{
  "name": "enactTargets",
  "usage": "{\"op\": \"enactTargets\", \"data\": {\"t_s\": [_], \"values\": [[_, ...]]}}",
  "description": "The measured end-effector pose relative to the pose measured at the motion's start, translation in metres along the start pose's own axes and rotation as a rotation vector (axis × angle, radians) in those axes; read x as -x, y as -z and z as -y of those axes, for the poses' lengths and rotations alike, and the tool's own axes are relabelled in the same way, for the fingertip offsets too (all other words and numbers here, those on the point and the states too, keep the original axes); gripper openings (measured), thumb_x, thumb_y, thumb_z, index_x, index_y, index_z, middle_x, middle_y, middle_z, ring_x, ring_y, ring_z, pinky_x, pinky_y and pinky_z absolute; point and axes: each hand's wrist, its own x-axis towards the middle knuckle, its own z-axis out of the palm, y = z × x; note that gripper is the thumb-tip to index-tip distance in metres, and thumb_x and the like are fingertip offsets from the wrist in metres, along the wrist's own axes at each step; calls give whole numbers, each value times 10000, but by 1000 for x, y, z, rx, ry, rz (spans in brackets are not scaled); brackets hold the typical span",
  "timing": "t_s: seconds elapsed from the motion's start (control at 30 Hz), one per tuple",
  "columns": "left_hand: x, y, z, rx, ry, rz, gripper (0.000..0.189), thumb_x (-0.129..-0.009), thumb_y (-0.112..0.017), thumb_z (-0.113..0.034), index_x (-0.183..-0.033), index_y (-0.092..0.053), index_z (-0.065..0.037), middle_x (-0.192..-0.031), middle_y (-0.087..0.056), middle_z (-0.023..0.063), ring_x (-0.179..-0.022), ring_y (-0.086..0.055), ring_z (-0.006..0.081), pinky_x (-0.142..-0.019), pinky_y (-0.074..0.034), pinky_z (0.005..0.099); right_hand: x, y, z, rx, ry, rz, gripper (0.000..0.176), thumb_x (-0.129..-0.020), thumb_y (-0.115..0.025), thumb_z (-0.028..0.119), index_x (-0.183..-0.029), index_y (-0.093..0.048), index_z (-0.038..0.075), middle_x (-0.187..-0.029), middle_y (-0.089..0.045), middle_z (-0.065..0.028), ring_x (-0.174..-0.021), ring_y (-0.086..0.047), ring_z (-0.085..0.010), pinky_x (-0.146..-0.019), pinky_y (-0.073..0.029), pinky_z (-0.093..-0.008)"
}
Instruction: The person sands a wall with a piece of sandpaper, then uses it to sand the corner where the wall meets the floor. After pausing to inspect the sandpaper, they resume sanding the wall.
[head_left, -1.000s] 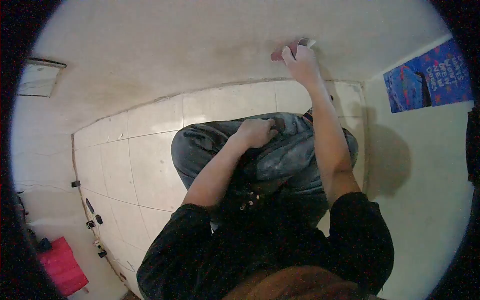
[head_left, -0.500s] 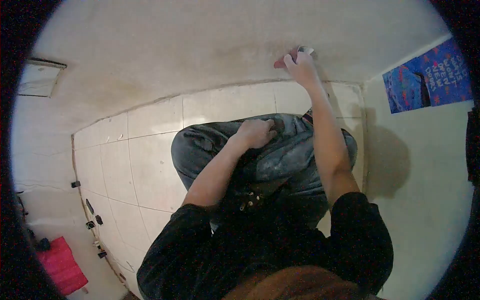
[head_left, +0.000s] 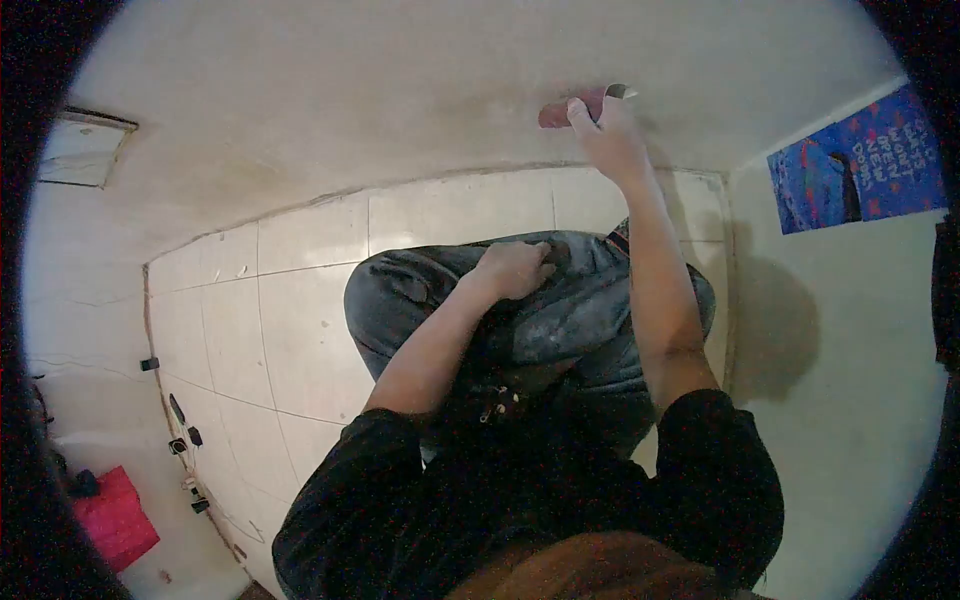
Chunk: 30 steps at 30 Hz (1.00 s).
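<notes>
My right hand (head_left: 612,135) is closed on a piece of reddish-brown sandpaper (head_left: 556,115), pressing it to the pale wall (head_left: 400,90) ahead of me. One end of the sheet curls up beside the fingers, showing a lighter side. The wall has darker, smudged patches around that spot. Resting on my dusty dark trousers (head_left: 400,285), my left hand (head_left: 515,268) holds nothing, its fingers loosely apart.
I sit cross-legged on a tiled floor (head_left: 310,310) near a corner. A blue poster (head_left: 850,165) hangs on the right wall. Small black items and cables (head_left: 178,445) lie along the left wall, near a pink cloth-like thing (head_left: 115,520).
My right hand has shifted slightly on the wall, and more of the sandpaper shows to the left of the thumb. The left hand stays in place on the trousers.
</notes>
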Motion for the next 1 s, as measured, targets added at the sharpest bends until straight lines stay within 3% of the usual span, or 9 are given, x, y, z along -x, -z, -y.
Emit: {"op": "enactTargets", "data": {"t_s": [0.23, 0.37, 0.43, 0.53, 0.63, 0.73, 0.83, 0.93, 1.0], "values": [[1, 0, 0, -11, -20, -10, 441, -969, -478, -375, -1237, -544, -31, -1074, -681, 212, -1019, -644, 396, -874, -503, 507, -7, -26, -56, 194, -125, 54, 269, -905, -554, 228, -862, -757, 56, -799, -708, -161, -806, -672, -292, -763, -497, -393], [0, -2, 1, -23, -7, -30, 436, -970, -473, -375, -1219, -548, -25, -1070, -684, 206, -1018, -644, 395, -876, -502, 505, -9, -25, -45, 10, -102, -81, 287, -914, -545, 230, -874, -735, 19, -794, -707, -150, -809, -676, -285, -766, -505, -395], [0, -1, 0, -5, -19, -35, 433, -971, -469, -373, -1214, -549, -25, -1073, -684, 205, -1018, -644, 394, -877, -502, 502, 0, -9, -24, 46, -99, -33, 357, -925, -538, 276, -843, -709, -27, -804, -712, -130, -801, -670, -328, -767, -511, -417], [4, 4, -2, -11, -36, -21, 436, -970, -470, -368, -1229, -543, -25, -1060, -684, 210, -1006, -646, 394, -867, -507, 498, -4, -30, -72, -69, -115, 104, 267, -915, -567, 212, -870, -706, -11, -827, -709, -188, -766, -681, -289, -766, -510, -376], [2, -3, 3, 2, -35, -37, 412, -964, -485, -357, -1198, -555, -25, -1032, -686, 212, -988, -649, 396, -848, -510, 501, 0, -6, -10, 52, 48, -1, 293, -895, -596, 249, -856, -689, -26, -830, -709, -192, -780, -680, -309, -780, -512, -382], [-6, -6, 4, -58, 14, 36, 440, -977, -466, -409, -1298, -537, -116, -1111, -669, 212, -1065, -619, 406, -912, -486, 522, -7, -20, -47, 91, -168, 10, 313, -882, -617, 278, -868, -705, -22, -786, -706, -172, -809, -675, -300, -792, -514, -380], [3, -4, 5, 21, -31, -17, 448, -973, -474, -402, -1288, -534, -90, -1085, -675, 215, -1030, -630, 413, -881, -501, 527, 3, -55, -120, 173, -321, 292, 330, -888, -617, 285, -925, -697, -33, -867, -706, -186, -866, -666, -301, -815, -517, -397], [2, -9, 14, 22, -37, -15, 417, -963, -503, -372, -1199, -572, -36, -1046, -682, 218, -977, -648, 414, -842, -519, 529, 18, -68, -82, 90, -442, 486, 372, -915, -595, 288, -1026, -637, -64, -985, -685, -229, -933, -676, -328, -786, -546, -411], [3, -1, 14, 15, -23, -28, 380, -958, -519, -349, -1148, -607, -32, -1033, -686, 227, -978, -658, 398, -842, -523, 523, 23, -103, -106, -32, -521, 484, 395, -910, -599, 291, -1118, -609, -44, -1071, -662, -256, -1013, -650, -355, -820, -536, -433]]}}
